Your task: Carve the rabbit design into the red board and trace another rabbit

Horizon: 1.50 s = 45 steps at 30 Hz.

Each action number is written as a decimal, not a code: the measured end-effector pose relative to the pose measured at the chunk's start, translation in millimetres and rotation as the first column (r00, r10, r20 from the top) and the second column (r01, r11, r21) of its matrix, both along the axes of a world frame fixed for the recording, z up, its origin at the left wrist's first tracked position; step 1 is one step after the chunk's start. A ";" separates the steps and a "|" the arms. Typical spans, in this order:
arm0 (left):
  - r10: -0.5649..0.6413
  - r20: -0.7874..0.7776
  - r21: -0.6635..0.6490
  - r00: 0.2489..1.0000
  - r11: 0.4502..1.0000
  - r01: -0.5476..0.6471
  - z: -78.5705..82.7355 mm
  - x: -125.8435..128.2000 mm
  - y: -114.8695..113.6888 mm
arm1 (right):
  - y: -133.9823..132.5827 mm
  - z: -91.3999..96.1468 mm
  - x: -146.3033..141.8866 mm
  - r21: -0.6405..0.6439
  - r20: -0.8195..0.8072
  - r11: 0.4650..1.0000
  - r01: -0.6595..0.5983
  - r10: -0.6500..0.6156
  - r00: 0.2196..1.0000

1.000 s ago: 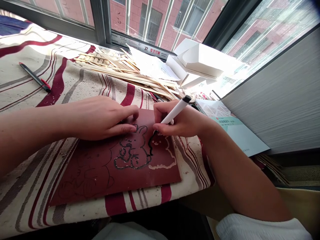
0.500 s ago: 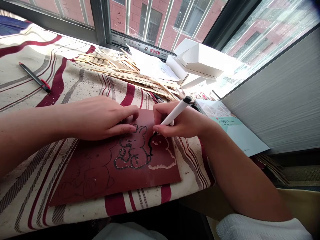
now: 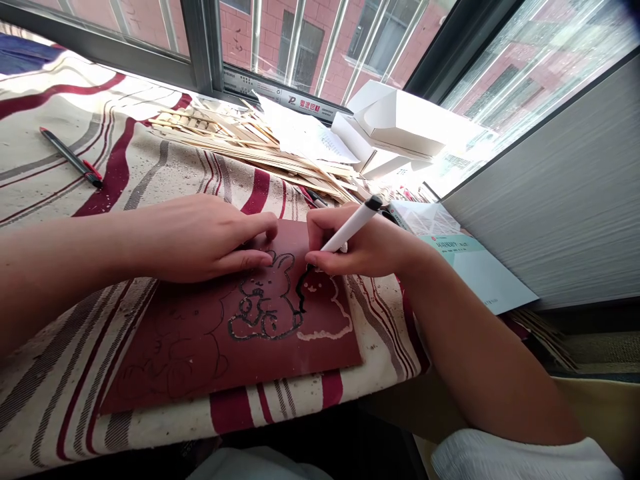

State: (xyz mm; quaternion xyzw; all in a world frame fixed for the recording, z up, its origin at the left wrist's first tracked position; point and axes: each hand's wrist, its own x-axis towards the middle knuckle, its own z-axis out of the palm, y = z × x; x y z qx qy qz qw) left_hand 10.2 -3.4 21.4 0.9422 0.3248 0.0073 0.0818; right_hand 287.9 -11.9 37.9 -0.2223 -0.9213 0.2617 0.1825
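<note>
A dark red board (image 3: 285, 363) lies at a slant near the front edge of the cloth-covered table. It bears a bunny drawing outlined in thick black, a thin-lined figure at left, and a pale carved outline at right, partly traced in black. My right hand (image 3: 367, 243) is closed around a white marker (image 3: 351, 227) with a black end; its tip, hidden by my fingers, is by the top of the pale outline. My left hand (image 3: 220, 237) rests on the board's upper part, thumb and index finger apart, holding nothing; its other fingers are mostly hidden.
A black pen (image 3: 70, 157) with a red clip lies at far left. Thin wooden strips (image 3: 240, 143), a paper sheet (image 3: 313, 133) and a white box (image 3: 397, 120) crowd the windowsill side. A book (image 3: 473, 260) sits beyond my right forearm, beside the grey wall panel (image 3: 565, 193).
The view has shifted very slightly. Both hands keep practically the same positions, and the marker leans as before near the pale outline's top.
</note>
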 end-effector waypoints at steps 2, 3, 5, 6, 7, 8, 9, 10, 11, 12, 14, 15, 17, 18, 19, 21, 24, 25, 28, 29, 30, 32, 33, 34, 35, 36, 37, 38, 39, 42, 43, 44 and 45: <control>0.008 -0.005 -0.005 1.000 1.000 -0.008 0.3 0.6 -0.7 | 0.6 -0.3 0.6 0.008 0.010 1.000 0.021 -0.021 1.000; 0.008 -0.006 -0.004 1.000 1.000 -0.008 -0.1 0.6 -0.7 | 0.9 -0.3 1.0 0.019 0.022 0.999 0.043 -0.044 0.999; 0.008 -0.006 0.004 1.000 1.000 -0.008 -1.1 0.1 -0.5 | 1.1 0.0 1.4 0.035 0.043 0.996 0.082 -0.084 0.996; 0.007 -0.005 0.004 1.000 1.000 -0.007 -1.5 -0.3 -0.3 | 0.9 0.2 1.3 0.034 0.050 0.995 0.090 -0.091 0.995; 0.006 -0.005 0.004 1.000 1.000 -0.006 -1.7 -0.7 -0.2 | 0.6 0.4 1.0 0.024 0.054 0.996 0.088 -0.089 0.995; 0.003 -0.002 0.006 1.000 1.000 -0.003 -1.7 -1.2 -0.2 | 0.2 0.5 0.5 0.013 0.054 0.997 0.078 -0.079 0.995; -0.002 0.000 0.009 1.000 1.000 0.002 -1.7 -1.6 -0.2 | -0.2 0.6 0.0 0.003 0.049 0.998 0.065 -0.065 0.997; -0.009 0.001 0.013 1.000 1.000 0.009 -1.6 -2.0 -0.2 | -0.6 0.5 -0.5 -0.004 0.043 0.999 0.049 -0.049 0.998; -0.014 0.001 0.016 1.000 1.000 0.014 -1.5 -2.3 -0.1 | -0.9 0.5 -0.8 -0.007 0.038 0.999 0.039 -0.039 0.999; -0.016 0.000 0.019 1.000 1.000 0.016 -1.5 -2.6 0.0 | -1.1 0.3 -0.8 -0.003 0.033 0.999 0.038 -0.038 0.999; -0.015 0.001 0.027 1.000 1.000 0.015 -1.7 -2.6 0.4 | -1.1 0.0 -0.5 0.018 0.031 0.998 0.060 -0.060 0.998; -0.013 0.002 0.031 1.000 0.999 0.013 -1.8 -2.3 0.7 | -1.1 -0.1 -0.2 0.024 0.033 0.997 0.072 -0.073 0.997; -0.012 0.001 0.035 1.000 0.999 0.012 -1.9 -1.4 1.2 | -1.0 -0.5 0.0 0.018 0.032 0.997 0.075 -0.076 0.997; -0.013 0.001 0.035 1.000 0.999 0.013 -1.9 -0.9 1.2 | -1.0 -0.7 -0.1 0.006 0.029 0.998 0.064 -0.064 0.998; -0.013 0.001 0.032 1.000 0.999 0.013 -1.9 -0.4 1.1 | -1.0 -0.8 -0.3 -0.009 0.026 0.999 0.048 -0.048 0.999; -0.013 0.003 0.020 1.000 1.000 0.013 -1.7 0.3 0.7 | -0.9 -1.2 -0.8 -0.037 0.019 0.999 0.022 -0.022 1.000; -0.006 -0.006 0.008 1.000 1.000 0.006 -1.6 -0.1 0.0 | -0.6 -1.4 -1.2 -0.041 0.009 0.999 0.029 -0.028 1.000; -0.001 -0.011 0.007 1.000 1.000 0.002 -1.7 -0.6 -0.1 | -0.6 -1.3 -1.2 -0.032 0.004 0.999 0.037 -0.037 0.999; 0.003 -0.001 0.006 1.000 1.000 -0.003 -2.0 -1.8 0.4 | -0.3 -1.2 -1.1 -0.025 -0.006 0.999 0.026 -0.026 1.000; -0.003 0.007 0.004 1.000 1.000 0.003 -2.1 -2.0 0.6 | -0.2 -1.2 -1.2 -0.033 -0.006 0.999 0.012 -0.013 1.000; -0.009 0.014 0.002 1.000 1.000 0.009 -2.1 -2.0 0.9 | 0.0 -1.3 -1.4 -0.040 -0.006 0.999 0.003 -0.003 1.000; -0.020 0.028 0.005 0.999 1.000 0.020 -2.1 -1.8 1.4 | 0.3 -1.5 -1.9 -0.035 0.000 0.999 0.009 -0.009 1.000; -0.024 0.034 0.010 0.999 1.000 0.024 -2.3 -1.7 1.6 | 0.5 -1.6 -2.2 -0.024 0.002 0.999 0.022 -0.022 1.000; -0.029 0.039 0.015 0.999 0.999 0.028 -2.6 -1.7 1.9 | 0.5 -1.7 -2.4 -0.011 0.006 0.999 0.037 -0.037 0.999; -0.034 0.045 0.022 0.998 0.999 0.033 -3.4 -1.9 2.3 | 0.6 -1.7 -2.4 -0.003 0.012 0.999 0.047 -0.047 0.999; -0.038 0.050 0.026 0.998 0.999 0.037 -4.6 -2.3 2.8 | 0.6 -1.6 -2.4 -0.004 0.017 0.999 0.047 -0.047 0.999; -0.043 0.059 0.030 0.997 0.999 0.042 -6.2 -2.8 3.4 | 0.7 -1.6 -2.2 -0.013 0.022 0.999 0.040 -0.040 0.999; -0.047 0.073 0.035 0.996 0.998 0.044 -8.1 -3.5 4.1 | 0.7 -1.6 -1.8 -0.024 0.024 0.999 0.027 -0.027 0.999; -0.047 0.089 0.043 0.995 0.998 0.044 -10.1 -4.3 5.0 | 0.8 -1.6 -1.4 -0.032 0.023 0.999 0.017 -0.016 1.000; -0.033 0.114 0.056 0.993 0.998 0.027 -14.2 -6.1 7.0 | 1.0 -1.6 -0.1 -0.013 0.027 0.999 0.040 -0.040 0.999; -0.025 0.099 0.045 0.995 0.999 0.020 -14.5 -6.3 7.1 | 1.0 -1.5 0.2 0.006 0.030 0.998 0.060 -0.060 0.998; -0.014 0.081 0.032 0.997 0.999 0.011 -14.0 -6.3 6.9 | 0.9 -1.3 0.3 0.023 0.034 0.997 0.077 -0.078 0.996; -0.003 0.066 0.023 0.998 1.000 0.002 -13.0 -6.1 6.2 | 0.8 -1.0 0.3 0.036 0.038 0.995 0.089 -0.090 0.995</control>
